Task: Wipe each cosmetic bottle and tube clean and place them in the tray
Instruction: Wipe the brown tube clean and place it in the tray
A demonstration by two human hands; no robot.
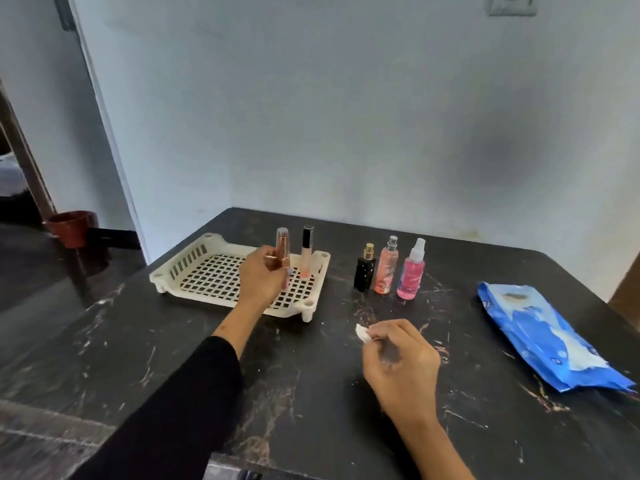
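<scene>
On the dark surface (138,341), a white slotted tray (194,268) sits at the left. Over it the left hand (261,277) grips a rose-gold tube (283,252) upright, fingers curled round it. Just beside it a clear tube with a black cap (307,252) stands in the tray. Right of the tray stand a black bottle (365,273), a peach spray bottle (386,268) and a pink spray bottle (411,271). Nearer, the right hand (401,362) pinches a white wipe (363,332). A blue wipe pack (543,337) lies far right.
</scene>
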